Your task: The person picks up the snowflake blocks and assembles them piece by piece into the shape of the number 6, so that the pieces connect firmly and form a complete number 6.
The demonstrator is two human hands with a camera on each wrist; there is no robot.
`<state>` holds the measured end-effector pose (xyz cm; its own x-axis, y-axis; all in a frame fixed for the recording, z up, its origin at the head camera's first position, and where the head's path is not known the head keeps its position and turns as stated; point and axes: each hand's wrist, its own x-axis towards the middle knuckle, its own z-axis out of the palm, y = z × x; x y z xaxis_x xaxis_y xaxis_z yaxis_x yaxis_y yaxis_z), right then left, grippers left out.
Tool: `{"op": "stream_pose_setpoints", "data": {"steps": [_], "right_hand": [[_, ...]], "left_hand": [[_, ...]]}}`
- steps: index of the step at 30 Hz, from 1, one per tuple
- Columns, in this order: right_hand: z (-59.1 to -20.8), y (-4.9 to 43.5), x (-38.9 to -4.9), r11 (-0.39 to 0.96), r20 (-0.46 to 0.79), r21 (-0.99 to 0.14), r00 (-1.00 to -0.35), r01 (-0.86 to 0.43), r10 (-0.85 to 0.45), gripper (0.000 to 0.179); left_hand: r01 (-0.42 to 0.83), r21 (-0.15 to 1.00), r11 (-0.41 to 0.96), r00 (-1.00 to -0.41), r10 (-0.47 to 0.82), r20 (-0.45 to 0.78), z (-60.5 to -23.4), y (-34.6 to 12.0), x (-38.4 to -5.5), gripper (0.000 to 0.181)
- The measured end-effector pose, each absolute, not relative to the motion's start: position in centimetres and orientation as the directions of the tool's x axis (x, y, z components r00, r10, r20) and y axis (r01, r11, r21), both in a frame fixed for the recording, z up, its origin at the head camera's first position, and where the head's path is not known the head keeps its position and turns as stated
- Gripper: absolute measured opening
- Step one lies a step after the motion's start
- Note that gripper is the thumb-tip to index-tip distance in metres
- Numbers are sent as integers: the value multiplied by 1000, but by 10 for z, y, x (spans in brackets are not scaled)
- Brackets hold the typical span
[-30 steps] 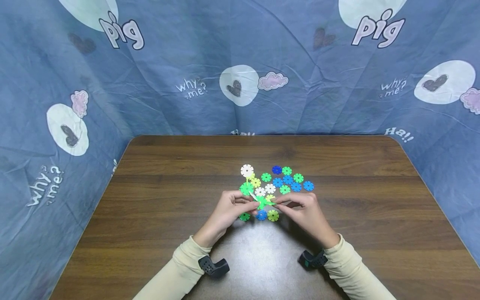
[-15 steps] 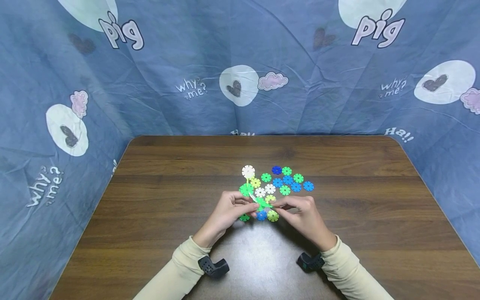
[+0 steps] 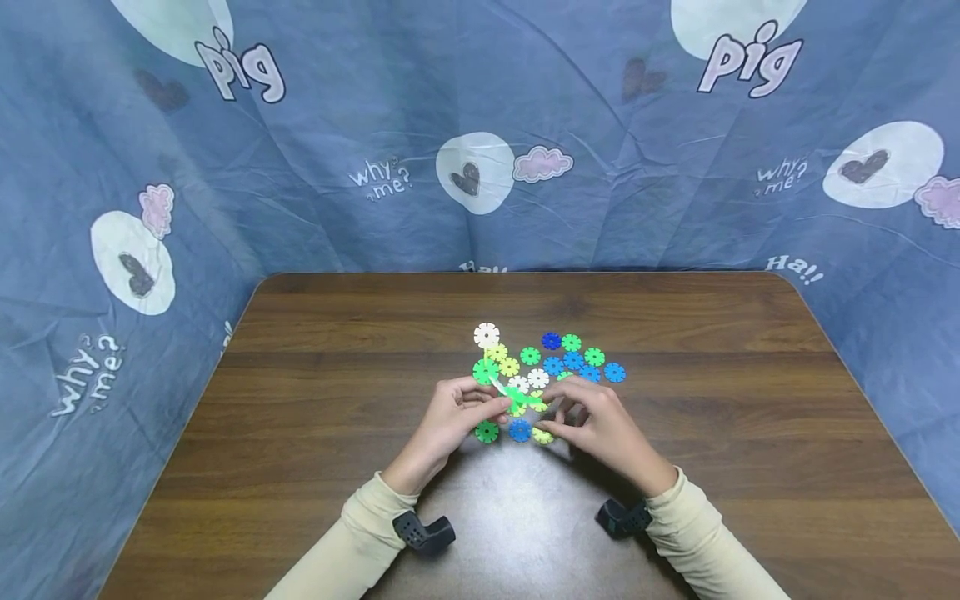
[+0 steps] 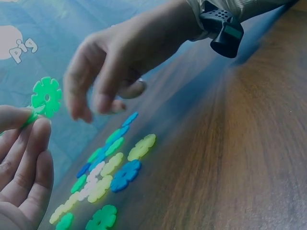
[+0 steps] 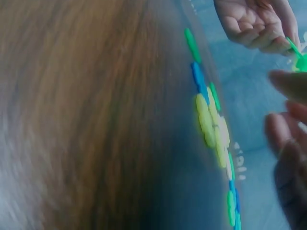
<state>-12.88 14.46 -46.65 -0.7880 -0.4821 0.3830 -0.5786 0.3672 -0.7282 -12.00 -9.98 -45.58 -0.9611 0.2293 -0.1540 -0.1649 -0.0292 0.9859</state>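
My left hand (image 3: 465, 417) pinches a green notched disc between thumb and fingers, part of a small chain of interlocking plastic discs. In the left wrist view, one green disc (image 4: 40, 91) of it stands out past the fingertips. At the chain's far end, a white disc (image 3: 487, 327) and a larger-looking green disc (image 3: 480, 367) stick up beyond the hand. My right hand (image 3: 603, 425) hovers just to the right, thumb and fingers apart and loosely bent, holding nothing. Below lie a yellow disc (image 3: 543, 437), a blue disc (image 3: 513, 431) and a green disc (image 3: 481, 432).
Several loose discs in blue, green, white and yellow lie flat beyond the hands, among them a light-blue disc (image 3: 615, 365) at the right end. They rest on a brown wooden table (image 3: 360, 333). A blue printed cloth (image 3: 315, 217) hangs behind it.
The right hand has let go of the green disc and drawn its fingers apart. The chain in the left hand has shifted slightly up and left.
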Motion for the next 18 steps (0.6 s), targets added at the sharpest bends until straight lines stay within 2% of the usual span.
{"op": "stream_pose_setpoints", "data": {"steps": [6, 18], "right_hand": [[-470, 147, -131, 490, 250, -678, -799, -547, -547, 32], [-473, 148, -132, 561, 139, -646, -802, -518, -581, 27]], "left_hand": [[-166, 985, -43, -965, 211, -153, -455, -102, -121, 19], [-174, 984, -47, -968, 193, -162, -454, -103, -122, 20]]}}
